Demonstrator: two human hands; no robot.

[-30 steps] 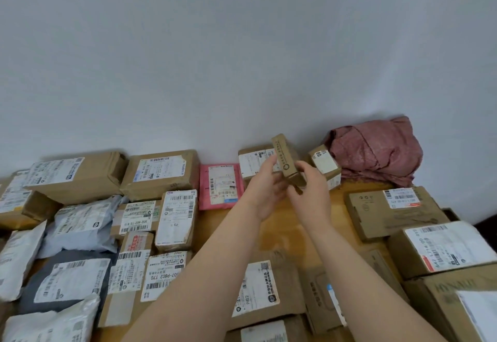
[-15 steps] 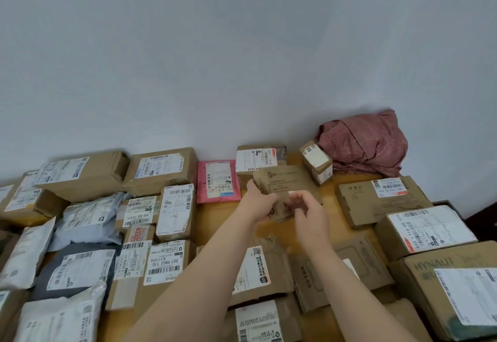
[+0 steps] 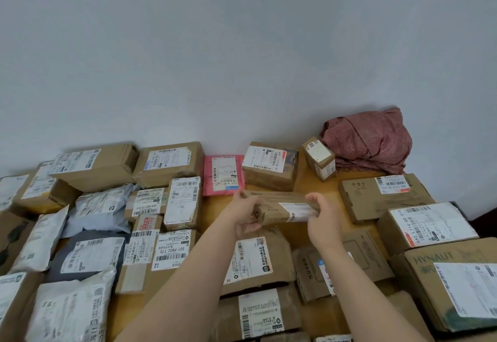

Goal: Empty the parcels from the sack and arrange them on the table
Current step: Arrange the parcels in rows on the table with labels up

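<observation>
Clamped at each end by the left hand [image 3: 246, 214] and right hand [image 3: 324, 216], the flat brown cardboard parcel [image 3: 281, 207] is held above the wooden table [image 3: 215, 210], where neighbouring parcels could be knocked if it is lowered askew.

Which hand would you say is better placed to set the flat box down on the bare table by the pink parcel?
Probably the left hand: it holds the flat box at the end nearest the pink parcel.

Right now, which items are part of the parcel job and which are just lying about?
Job:
- flat brown box, held by left hand and right hand
- pink parcel
- labelled carton
- small upright box
- table

Lying about:
- crumpled reddish cloth, possibly the emptied sack; cannot tell
</observation>
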